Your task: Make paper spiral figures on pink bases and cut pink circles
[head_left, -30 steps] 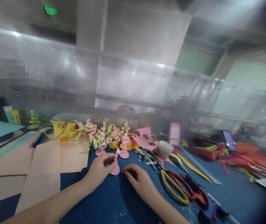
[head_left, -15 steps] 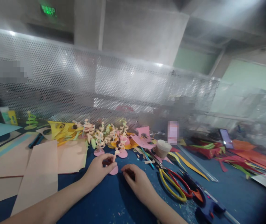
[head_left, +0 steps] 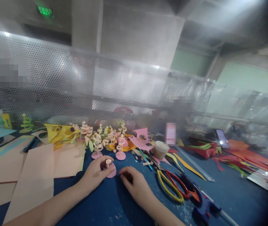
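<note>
My left hand (head_left: 98,172) has its thumb and fingers closed round a small paper piece with a pale curl (head_left: 108,162) on top and a round pink base (head_left: 111,172). That base is low over the blue table (head_left: 89,207), partly covered by my fingers. Just to the right, my right hand (head_left: 132,182) is curled, its fingertips near the pink base but apart from it. Whether anything sits inside its curled fingers is hidden. Behind both hands stand several spiral paper figures on pink discs, one (head_left: 121,147) directly beyond the gap between the hands.
Scissors (head_left: 171,185) with yellow and red handles and a blue glue gun (head_left: 204,204) lie right of my right hand. A white cup (head_left: 160,149) stands behind them. Peach paper sheets (head_left: 35,179) cover the left side; red paper scraps (head_left: 253,157) lie far right.
The small paper piece in my left hand has tipped, its pale curl now lower and nearer my fingers. The view has shifted slightly, so most things appear a little further left.
</note>
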Action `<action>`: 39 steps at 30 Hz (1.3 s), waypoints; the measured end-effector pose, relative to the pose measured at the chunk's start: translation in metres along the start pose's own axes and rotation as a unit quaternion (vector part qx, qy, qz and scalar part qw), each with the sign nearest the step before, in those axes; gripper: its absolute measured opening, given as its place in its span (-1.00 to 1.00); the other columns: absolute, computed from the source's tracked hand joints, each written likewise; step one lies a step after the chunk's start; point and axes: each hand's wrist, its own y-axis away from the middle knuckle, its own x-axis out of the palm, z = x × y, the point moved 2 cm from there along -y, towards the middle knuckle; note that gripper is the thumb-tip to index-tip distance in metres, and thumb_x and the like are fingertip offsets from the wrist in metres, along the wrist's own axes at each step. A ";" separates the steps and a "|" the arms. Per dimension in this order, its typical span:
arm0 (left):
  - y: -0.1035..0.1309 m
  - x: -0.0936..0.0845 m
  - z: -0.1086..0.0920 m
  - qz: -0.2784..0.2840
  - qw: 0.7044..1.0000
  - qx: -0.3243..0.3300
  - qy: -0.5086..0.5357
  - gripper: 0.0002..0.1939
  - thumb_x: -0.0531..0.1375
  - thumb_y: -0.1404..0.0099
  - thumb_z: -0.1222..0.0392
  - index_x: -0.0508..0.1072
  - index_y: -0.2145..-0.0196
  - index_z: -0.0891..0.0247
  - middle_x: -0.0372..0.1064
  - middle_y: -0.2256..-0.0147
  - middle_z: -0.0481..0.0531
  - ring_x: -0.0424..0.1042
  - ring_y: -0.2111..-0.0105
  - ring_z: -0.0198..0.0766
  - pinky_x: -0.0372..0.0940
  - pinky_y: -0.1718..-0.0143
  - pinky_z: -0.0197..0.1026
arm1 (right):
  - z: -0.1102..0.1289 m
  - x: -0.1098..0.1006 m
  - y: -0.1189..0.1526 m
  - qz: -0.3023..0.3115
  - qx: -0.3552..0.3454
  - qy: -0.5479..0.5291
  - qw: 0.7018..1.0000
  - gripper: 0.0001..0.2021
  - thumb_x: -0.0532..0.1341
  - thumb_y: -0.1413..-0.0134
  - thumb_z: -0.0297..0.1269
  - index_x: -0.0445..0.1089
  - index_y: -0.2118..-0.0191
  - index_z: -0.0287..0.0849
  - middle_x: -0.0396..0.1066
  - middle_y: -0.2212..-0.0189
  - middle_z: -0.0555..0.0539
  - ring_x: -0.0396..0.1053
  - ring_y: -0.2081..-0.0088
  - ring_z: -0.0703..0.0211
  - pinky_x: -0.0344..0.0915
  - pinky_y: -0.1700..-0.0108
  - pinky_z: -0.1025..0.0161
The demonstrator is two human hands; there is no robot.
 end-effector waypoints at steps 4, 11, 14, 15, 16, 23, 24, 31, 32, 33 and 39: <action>0.000 0.000 0.000 -0.010 1.000 0.008 -0.026 -0.78 0.12 -0.13 0.07 0.46 0.35 0.23 0.45 0.41 -0.03 0.40 0.44 -0.23 0.28 0.39 -0.26 | 0.000 0.000 0.000 0.000 0.001 -0.002 1.000 -0.82 0.06 0.03 -0.45 0.38 0.34 -0.18 0.38 0.43 -0.05 0.33 0.41 0.20 0.26 0.33 0.29; 0.000 -0.002 -0.001 -0.023 0.998 0.015 -0.048 -0.67 0.03 -0.20 0.00 0.51 0.37 0.22 0.48 0.34 0.01 0.42 0.41 -0.20 0.27 0.33 -0.23 | -0.001 0.001 0.000 -0.003 -0.001 0.004 1.000 -0.83 0.06 0.03 -0.44 0.38 0.34 -0.20 0.37 0.45 -0.05 0.33 0.44 0.20 0.26 0.36 0.30; 0.000 0.000 -0.002 -0.021 0.998 0.021 -0.060 -0.69 0.07 -0.18 0.00 0.51 0.44 0.22 0.44 0.49 -0.03 0.40 0.41 -0.19 0.25 0.32 -0.25 | -0.002 0.001 0.000 -0.004 0.000 0.008 1.000 -0.83 0.06 0.03 -0.45 0.38 0.35 -0.18 0.36 0.46 -0.04 0.32 0.45 0.21 0.25 0.38 0.31; -0.001 0.001 -0.002 -0.018 0.998 0.021 -0.062 -0.70 0.08 -0.17 0.00 0.51 0.45 0.22 0.41 0.55 -0.05 0.39 0.44 -0.20 0.24 0.36 -0.26 | -0.001 0.001 0.000 -0.004 0.000 0.009 1.000 -0.83 0.06 0.03 -0.45 0.38 0.35 -0.17 0.36 0.46 -0.03 0.31 0.46 0.21 0.25 0.38 0.31; -0.001 0.002 -0.001 -0.015 0.998 0.019 -0.064 -0.70 0.09 -0.16 -0.01 0.52 0.45 0.22 0.37 0.61 -0.07 0.37 0.49 -0.21 0.23 0.41 -0.27 | -0.001 0.001 -0.001 -0.003 0.000 0.010 1.000 -0.83 0.06 0.03 -0.46 0.38 0.35 -0.17 0.35 0.46 -0.03 0.31 0.46 0.22 0.25 0.38 0.31; -0.002 0.003 0.004 0.002 0.998 0.014 -0.060 -0.70 0.09 -0.16 0.00 0.52 0.42 0.22 0.36 0.61 -0.08 0.30 0.59 -0.28 0.17 0.56 -0.32 | -0.001 0.001 -0.001 0.002 -0.002 0.012 1.000 -0.83 0.06 0.04 -0.48 0.37 0.36 -0.16 0.34 0.47 -0.02 0.30 0.47 0.23 0.26 0.38 0.32; -0.002 0.003 0.004 0.005 0.998 0.015 -0.060 -0.71 0.09 -0.16 0.00 0.52 0.43 0.22 0.37 0.59 -0.07 0.31 0.58 -0.28 0.17 0.54 -0.32 | -0.001 0.001 0.000 0.002 -0.003 0.011 1.000 -0.83 0.06 0.04 -0.48 0.37 0.35 -0.16 0.34 0.47 -0.02 0.30 0.46 0.23 0.26 0.38 0.32; 0.001 0.004 -0.002 0.005 0.999 0.001 -0.036 -0.65 0.06 -0.16 -0.02 0.45 0.23 0.27 0.41 0.46 0.00 0.34 0.49 -0.23 0.22 0.49 -0.28 | 0.000 0.001 0.000 0.001 -0.012 0.010 1.000 -0.82 0.05 0.03 -0.48 0.37 0.34 -0.18 0.37 0.43 -0.04 0.32 0.42 0.20 0.25 0.35 0.30; 0.001 0.004 -0.003 0.006 1.000 0.000 -0.031 -0.63 0.05 -0.17 -0.02 0.43 0.22 0.28 0.40 0.48 -0.01 0.33 0.50 -0.24 0.21 0.51 -0.29 | 0.000 0.001 0.000 0.000 -0.012 0.011 1.000 -0.82 0.05 0.03 -0.48 0.37 0.34 -0.18 0.37 0.43 -0.04 0.32 0.42 0.20 0.25 0.35 0.30; 0.002 0.005 -0.004 0.008 1.000 -0.001 -0.025 -0.63 0.04 -0.18 -0.03 0.42 0.22 0.29 0.39 0.49 -0.02 0.33 0.51 -0.25 0.21 0.53 -0.30 | 0.000 0.002 0.000 -0.001 -0.011 0.011 1.000 -0.82 0.05 0.03 -0.48 0.37 0.34 -0.18 0.37 0.44 -0.04 0.32 0.42 0.20 0.25 0.35 0.30; 0.002 0.005 -0.007 0.019 1.000 0.009 -0.006 -0.65 0.02 -0.20 -0.04 0.44 0.32 0.26 0.37 0.46 -0.02 0.32 0.50 -0.26 0.21 0.52 -0.31 | 0.000 0.001 0.000 -0.002 -0.011 0.012 1.000 -0.82 0.05 0.03 -0.48 0.37 0.34 -0.17 0.36 0.44 -0.03 0.32 0.43 0.20 0.25 0.36 0.30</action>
